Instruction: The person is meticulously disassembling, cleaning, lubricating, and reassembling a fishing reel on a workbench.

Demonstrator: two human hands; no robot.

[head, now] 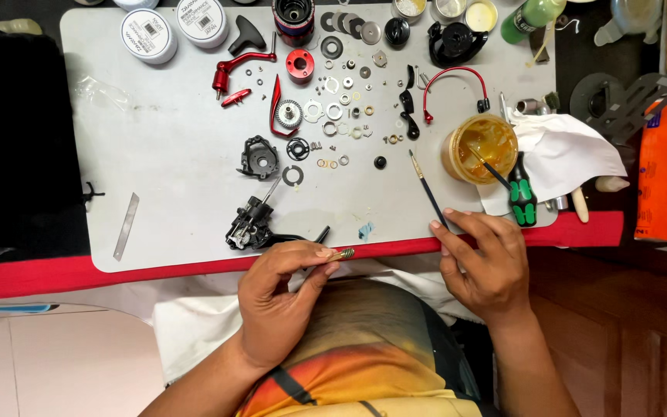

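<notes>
A: What's in each hand just now?

B: The left hand (pixel 279 297) pinches a small brass-coloured worm shaft (pixel 341 254) between thumb and fingertips, held over the near edge of the grey mat (pixel 171 162), just above the person's lap. The right hand (pixel 488 259) has its grip pressed together on the lower end of a thin black brush (pixel 428 189), whose tip points up the table toward the jar of amber grease (pixel 479 147).

A: Where's the risk?

B: The shaft, I'd say. It hangs past the red table edge (pixel 40 274), so a slip of that pinch would probably send it into the lap or to the floor, not back onto the mat. Greased fingers would make that likelier.

A: And the brush?

B: The mat is crowded with washers and shims (pixel 333 108) laid out in rows, with the black reel body (pixel 250 224) just beside the left hand. A wide sweep of the brush or wrist on the way to the jar could scatter them and lose their order. A second brush (pixel 488 168) already stands in the jar, so bumping it might tip grease onto the white cloth (pixel 565 154).

A: Is the brush loaded?

B: I can't tell; the bristles are too small to read from this view. If it is, a drip might land on the mat near the bluish smear (pixel 366 230).
</notes>
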